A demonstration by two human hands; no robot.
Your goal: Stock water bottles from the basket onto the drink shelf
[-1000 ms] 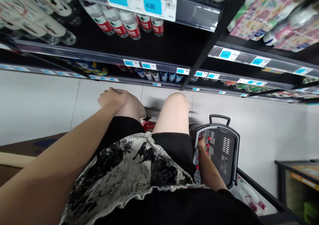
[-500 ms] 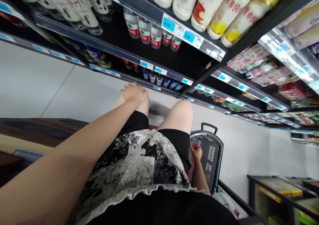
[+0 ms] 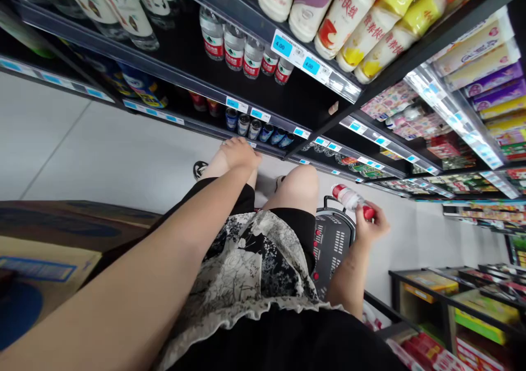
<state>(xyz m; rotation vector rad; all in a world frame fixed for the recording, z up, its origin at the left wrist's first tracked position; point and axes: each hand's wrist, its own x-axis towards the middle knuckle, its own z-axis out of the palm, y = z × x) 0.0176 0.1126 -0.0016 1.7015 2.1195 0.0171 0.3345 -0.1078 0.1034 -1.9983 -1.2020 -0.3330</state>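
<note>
My right hand (image 3: 375, 226) pinches the red cap end of a clear water bottle (image 3: 347, 197) with a red and white label. The bottle is tilted, its base pointing up and left toward the shelves. Below it stands a dark grey shopping basket (image 3: 339, 241) with slotted walls, beside my right leg. Several red caps (image 3: 316, 244) show inside it, partly hidden by my thigh. My left hand (image 3: 240, 154) rests on my left knee (image 3: 217, 165), fingers laid over it and holding nothing. Similar small water bottles (image 3: 251, 58) with red labels stand on the middle shelf ahead.
Large milk drink bottles (image 3: 349, 17) line the upper shelf, behind price tags (image 3: 302, 58). Cans (image 3: 255, 128) stand on the bottom shelf. Cardboard boxes (image 3: 78, 228) are at my left. A low display rack (image 3: 435, 283) is at the right, on the pale floor (image 3: 57, 135).
My right hand has risen out of the basket with a water bottle, moving up and to the right. My left hand stays on the knee. The view has shifted slightly.
</note>
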